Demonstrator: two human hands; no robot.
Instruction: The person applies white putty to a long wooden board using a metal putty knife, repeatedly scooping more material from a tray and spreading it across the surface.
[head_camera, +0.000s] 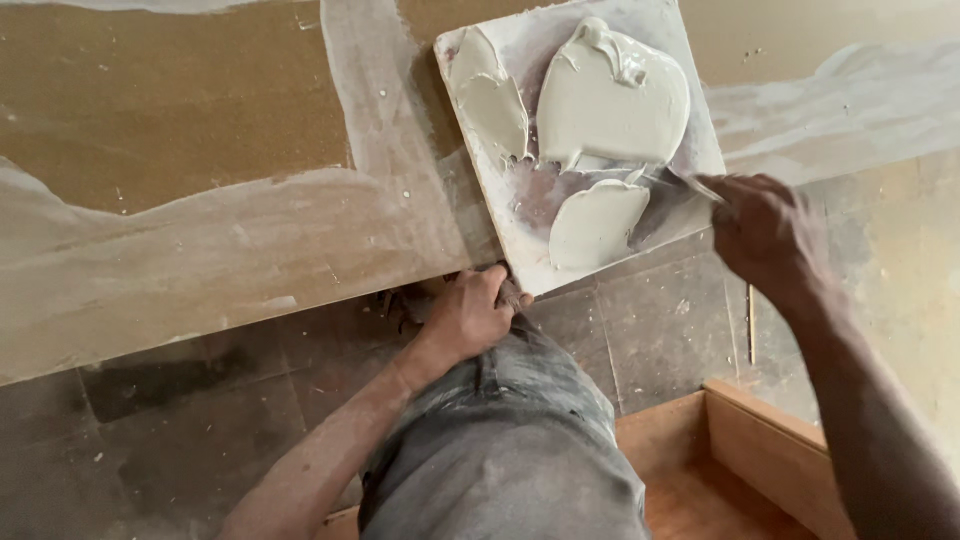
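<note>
A square white board (690, 120) carries three smears of pale grey-green putty (612, 100). My left hand (470, 312) grips the board's lower corner from below. My right hand (765, 228) is closed on the handle of a putty knife (690, 183), whose thin metal blade lies on the board between the large putty patch and the lower patch (597, 222). The blade tip is partly lost against the smeared board.
Behind the board runs a brown wall panel (170, 100) with wide bands of dried whitish filler (230, 250) along its seams. Below lie dark floor tiles (660, 330). A wooden box edge (760, 440) sits at the lower right. My grey trousers (500, 450) fill the bottom centre.
</note>
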